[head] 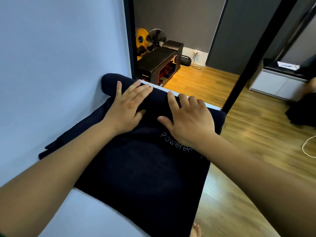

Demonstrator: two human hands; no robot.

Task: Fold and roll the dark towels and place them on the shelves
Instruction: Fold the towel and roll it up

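- dark towel (pixel 145 168): navy cloth, totally matt, soft fuzzy nap. The thin pale lettering could be stitched or printed, can't tell.
- white top (pixel 95 214) under it: smooth, pretty much matt, like painted or laminated board.
- side panel (pixel 59 57): flat, smooth, matt, pale.
- floor (pixel 248 151): wood-look planks with visible grain and a soft sheen, with glare in spots.
- black post (pixel 253 62): smooth satin black; metal or painted, no idea.
- low cabinet (pixel 273 84): smooth white fronts, and a shiny black top that looks padded.
- fan (pixel 156 37): shiny metallic grille.
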